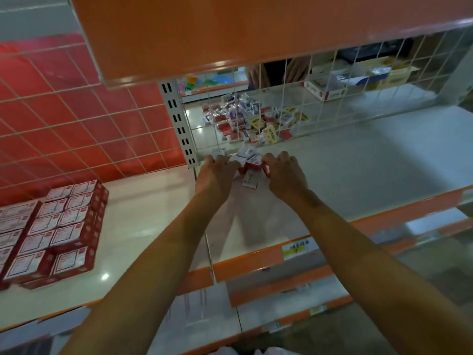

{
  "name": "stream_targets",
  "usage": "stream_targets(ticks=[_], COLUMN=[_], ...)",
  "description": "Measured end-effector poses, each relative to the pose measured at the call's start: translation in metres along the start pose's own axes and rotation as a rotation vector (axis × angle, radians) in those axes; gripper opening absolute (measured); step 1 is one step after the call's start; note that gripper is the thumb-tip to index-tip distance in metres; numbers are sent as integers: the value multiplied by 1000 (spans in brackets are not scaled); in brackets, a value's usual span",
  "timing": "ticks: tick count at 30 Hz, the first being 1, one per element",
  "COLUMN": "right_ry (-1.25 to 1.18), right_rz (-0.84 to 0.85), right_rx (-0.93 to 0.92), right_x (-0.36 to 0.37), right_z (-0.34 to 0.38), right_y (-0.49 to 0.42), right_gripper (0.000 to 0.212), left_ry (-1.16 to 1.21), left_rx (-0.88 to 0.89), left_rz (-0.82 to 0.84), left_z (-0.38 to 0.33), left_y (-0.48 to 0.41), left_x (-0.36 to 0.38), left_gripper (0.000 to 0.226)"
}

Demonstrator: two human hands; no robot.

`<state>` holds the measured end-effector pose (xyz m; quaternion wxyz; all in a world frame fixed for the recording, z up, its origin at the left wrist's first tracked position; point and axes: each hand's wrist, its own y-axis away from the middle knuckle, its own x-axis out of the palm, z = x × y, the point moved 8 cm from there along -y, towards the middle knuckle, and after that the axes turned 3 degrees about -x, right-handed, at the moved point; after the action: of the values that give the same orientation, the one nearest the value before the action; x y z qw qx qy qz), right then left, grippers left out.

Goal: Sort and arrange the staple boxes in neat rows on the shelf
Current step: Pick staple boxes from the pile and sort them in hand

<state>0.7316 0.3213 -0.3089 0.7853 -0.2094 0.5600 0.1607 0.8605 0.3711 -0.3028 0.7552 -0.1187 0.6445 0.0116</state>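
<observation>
Reaching w/ both bare arms to back of white shelf (358,162), right up against wire grid (332,80), next to slotted upright (179,124).

L hand (217,172): knuckles up, fingers bent down onto left edge of small cluster of staple boxes (245,153). Touching them, but can't tell if any box is actually gripped, fingertips hidden.

R hand (284,172): curled same way, thumb + fingers pinching right end of red-and-white box (253,163) at front of cluster.

White box (250,181): lying flat just in front of cluster, between the two wrists, clear of both sets of fingers.

Elsewhere:
- Far left, next bay: sorted boxes (58,226), red-and-white, stacked in neat rows, label side up.
- Behind grid, far-side shelf: jumbled heap (256,121) of red, blue/white + yellow boxes.
- Above heap, also behind grid: another person's hands (276,73).
- Right of those: open carton (327,92), contents too blurred to read.
- Overhead: orange upper shelf (230,34).
- On orange front lip below arms: yellow price tag (297,248), writing illegible.
- Behind left bay's grid: red sheet (76,119).
</observation>
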Motion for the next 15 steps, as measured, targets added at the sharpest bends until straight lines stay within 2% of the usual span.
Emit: stream_targets(ticks=[3,5,7,11,15], right_ry=[-45,-122,-259,-522,-563], right_rz=[-56,-89,-79,-61,-51], right_rx=[46,65,79,13,-5], right_x=[-5,-6,-2,10,23], right_z=[-6,-9,-8,6,17], right_y=[3,6,11,26,37], right_gripper=[35,34,44,62,49], left_ry=[143,278,430,723,848], left_rx=[-92,-131,-180,-285,-344], left_rz=[9,-17,-28,27,75], left_z=[18,28,37,52,65], left_y=[5,9,17,39,64], left_x=[3,3,4,14,23], left_gripper=[55,44,35,43,45])
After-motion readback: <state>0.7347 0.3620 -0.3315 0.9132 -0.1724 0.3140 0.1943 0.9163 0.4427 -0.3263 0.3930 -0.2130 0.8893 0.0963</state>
